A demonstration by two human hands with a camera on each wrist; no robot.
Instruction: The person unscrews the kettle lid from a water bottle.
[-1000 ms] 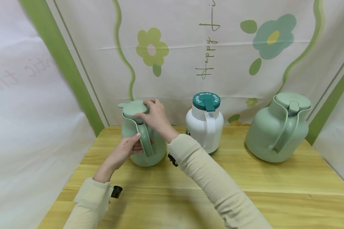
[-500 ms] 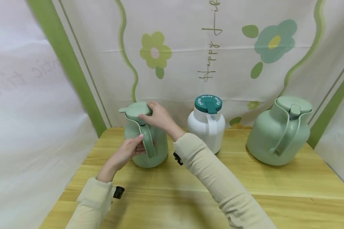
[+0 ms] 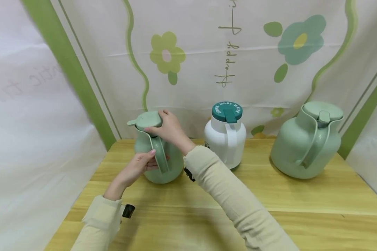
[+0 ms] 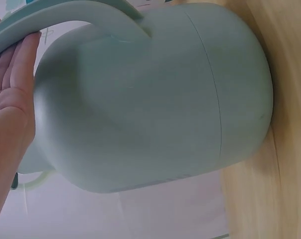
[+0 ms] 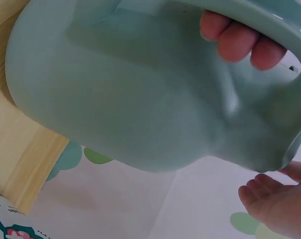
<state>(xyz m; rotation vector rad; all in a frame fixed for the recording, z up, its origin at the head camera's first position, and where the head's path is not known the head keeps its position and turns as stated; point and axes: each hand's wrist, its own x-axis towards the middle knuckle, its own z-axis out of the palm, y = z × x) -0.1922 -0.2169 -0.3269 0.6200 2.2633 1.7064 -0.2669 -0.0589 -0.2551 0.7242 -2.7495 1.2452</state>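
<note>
A pale green thermos jug point(image 3: 175, 164) stands upright at the table's left, its handle towards me. My left hand point(image 3: 133, 170) grips the handle point(image 3: 160, 153), thumb on the near side; the fingertips point(image 5: 237, 44) show behind it in the right wrist view. On top, my right hand point(image 3: 172, 130) holds the round lid point(image 3: 148, 119) at its right edge, between thumb and fingers. The lid's tab point(image 3: 131, 122) points left, away from the handle. In the left wrist view the jug's body point(image 4: 140, 109) fills most of the picture, beside the left hand point(image 4: 13, 99).
To the right stands a white jug point(image 3: 224, 146) with a dark green lid point(image 3: 227, 112). Farther right is a second pale green thermos jug point(image 3: 301, 150). All stand on a wooden table point(image 3: 207, 216), before a flower-printed cloth point(image 3: 194, 83).
The lid has turned counterclockwise seen from above; its tab has swung a little towards me, the right hand moving with it. My left hand keeps its grip on the handle.
</note>
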